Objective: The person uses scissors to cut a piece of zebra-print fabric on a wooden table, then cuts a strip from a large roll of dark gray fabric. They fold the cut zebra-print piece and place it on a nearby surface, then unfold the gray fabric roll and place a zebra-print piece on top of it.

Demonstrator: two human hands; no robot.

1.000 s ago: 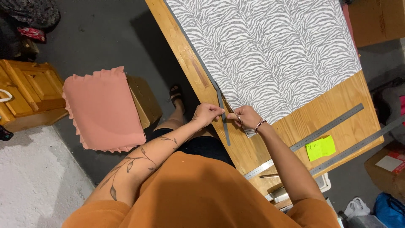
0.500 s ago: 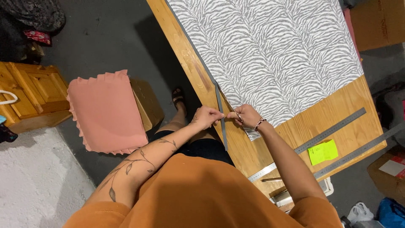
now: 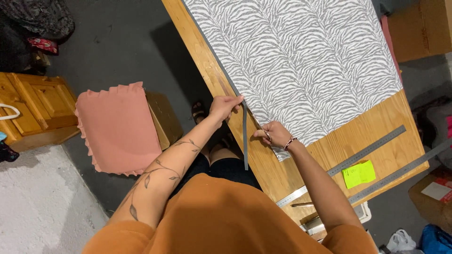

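Pinching a narrow grey strip (image 3: 245, 136) at the table (image 3: 282, 174) edge, the left hand (image 3: 224, 106) lifts it; the right hand (image 3: 274, 135) grips scissors (image 3: 266, 136) at the zebra-print fabric (image 3: 301, 66) corner.

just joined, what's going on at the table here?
A person in an orange top stands at a wooden table spread with zebra-print fabric. The left hand pinches a narrow grey strip that hangs off the fabric's near edge, while the right hand rests on that edge, apparently holding a small tool. Two metal rulers and a green sticky note lie to the right.
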